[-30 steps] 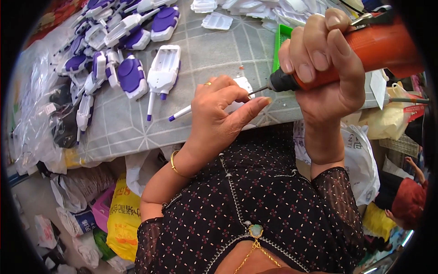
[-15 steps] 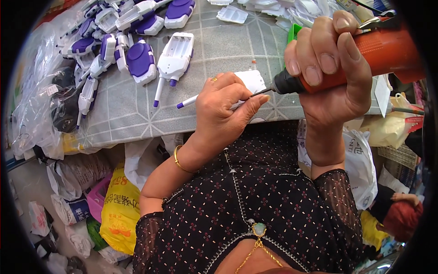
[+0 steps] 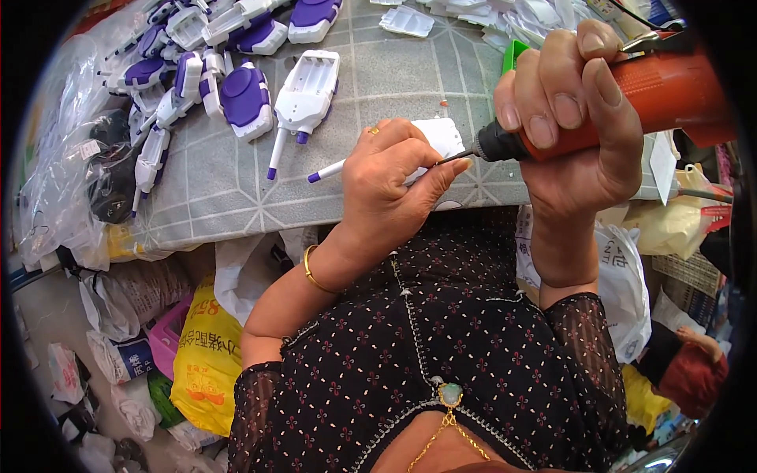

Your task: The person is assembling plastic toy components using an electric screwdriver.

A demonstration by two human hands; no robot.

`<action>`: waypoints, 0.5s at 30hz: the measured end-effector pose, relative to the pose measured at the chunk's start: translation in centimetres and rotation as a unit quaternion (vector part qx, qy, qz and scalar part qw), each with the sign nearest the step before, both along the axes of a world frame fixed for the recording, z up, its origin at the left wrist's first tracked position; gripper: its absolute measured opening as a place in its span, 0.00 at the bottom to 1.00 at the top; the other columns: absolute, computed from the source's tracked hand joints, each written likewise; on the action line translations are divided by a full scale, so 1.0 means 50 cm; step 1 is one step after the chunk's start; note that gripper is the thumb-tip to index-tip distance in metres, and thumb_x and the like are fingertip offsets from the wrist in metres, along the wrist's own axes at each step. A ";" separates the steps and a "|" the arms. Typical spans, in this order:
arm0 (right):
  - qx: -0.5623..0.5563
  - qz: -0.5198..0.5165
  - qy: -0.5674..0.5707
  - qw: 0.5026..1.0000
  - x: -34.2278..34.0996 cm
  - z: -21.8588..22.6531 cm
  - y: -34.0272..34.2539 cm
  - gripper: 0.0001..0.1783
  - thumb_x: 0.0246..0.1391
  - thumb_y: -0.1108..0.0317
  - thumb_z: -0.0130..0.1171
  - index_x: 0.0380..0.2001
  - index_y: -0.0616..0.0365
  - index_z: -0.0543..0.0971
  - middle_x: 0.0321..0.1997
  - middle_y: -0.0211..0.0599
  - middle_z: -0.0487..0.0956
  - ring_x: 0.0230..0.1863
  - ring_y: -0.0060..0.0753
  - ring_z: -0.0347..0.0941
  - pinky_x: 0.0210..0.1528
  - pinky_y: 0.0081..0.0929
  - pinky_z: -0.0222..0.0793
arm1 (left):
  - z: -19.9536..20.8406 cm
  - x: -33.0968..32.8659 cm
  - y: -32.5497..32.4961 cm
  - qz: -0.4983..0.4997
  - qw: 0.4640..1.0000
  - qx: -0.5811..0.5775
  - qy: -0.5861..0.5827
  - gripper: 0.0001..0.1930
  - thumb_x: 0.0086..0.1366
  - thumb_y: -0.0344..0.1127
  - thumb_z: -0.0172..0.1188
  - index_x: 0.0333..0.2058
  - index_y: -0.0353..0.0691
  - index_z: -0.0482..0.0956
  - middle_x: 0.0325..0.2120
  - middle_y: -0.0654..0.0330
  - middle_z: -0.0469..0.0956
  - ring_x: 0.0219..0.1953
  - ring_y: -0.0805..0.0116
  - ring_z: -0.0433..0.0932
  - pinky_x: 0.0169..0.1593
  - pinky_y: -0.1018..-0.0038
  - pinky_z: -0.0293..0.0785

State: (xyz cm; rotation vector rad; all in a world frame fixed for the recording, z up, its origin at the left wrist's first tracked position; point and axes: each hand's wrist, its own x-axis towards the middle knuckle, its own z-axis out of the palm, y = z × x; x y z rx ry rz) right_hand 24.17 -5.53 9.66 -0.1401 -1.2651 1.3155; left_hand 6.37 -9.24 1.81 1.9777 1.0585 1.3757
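My right hand (image 3: 579, 130) is wrapped round an orange electric screwdriver (image 3: 662, 91) with a black nose, held level and pointing left. Its thin bit reaches the fingertips of my left hand (image 3: 394, 169), where thumb and forefinger pinch close round the tip. Whether a screw sits there is hidden by the fingers. Under my left hand lies a white plastic housing (image 3: 441, 135); a white stem with a purple tip (image 3: 325, 171) sticks out on the other side of the hand. Just beyond lies a white and purple device (image 3: 306, 94) with open battery slots facing up.
Several similar purple and white devices (image 3: 244, 98) are heaped at the far left beside clear plastic bags (image 3: 63, 150). Loose white covers (image 3: 406, 21) lie at the back, near a green container edge (image 3: 514, 55). A grey patterned cloth (image 3: 229, 197) covers the table. Bags (image 3: 206, 363) crowd the floor.
The view has shifted slightly. Both hands keep the same grip, with the bit still at my left fingertips.
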 end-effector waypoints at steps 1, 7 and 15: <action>0.003 -0.002 -0.005 1.000 0.000 -0.001 0.000 0.10 0.71 0.66 0.47 0.50 0.55 0.73 0.27 0.24 0.67 0.26 0.21 0.66 0.37 0.29 0.66 | -0.004 -0.001 0.000 0.001 1.000 0.000 0.002 0.10 0.54 0.27 0.77 0.23 0.35 0.82 0.23 0.61 0.77 0.26 0.71 0.75 0.29 0.75 0.68; -0.001 -0.032 -0.017 0.999 0.006 -0.011 0.005 0.09 0.69 0.67 0.49 0.50 0.54 0.72 0.28 0.24 0.67 0.26 0.21 0.66 0.37 0.29 0.66 | 0.009 -0.017 0.006 0.066 0.980 0.072 0.175 0.27 0.52 0.50 0.76 0.46 0.42 0.82 0.39 0.58 0.77 0.42 0.58 0.75 0.48 0.61 0.65; -0.039 -0.124 -0.026 0.991 0.010 -0.055 0.012 0.09 0.65 0.70 0.54 0.48 0.53 0.71 0.28 0.26 0.67 0.25 0.23 0.66 0.37 0.30 0.66 | -0.049 -0.029 0.021 0.046 0.958 0.074 0.275 0.33 0.53 0.52 0.75 0.53 0.38 0.81 0.50 0.51 0.78 0.52 0.49 0.77 0.56 0.57 0.68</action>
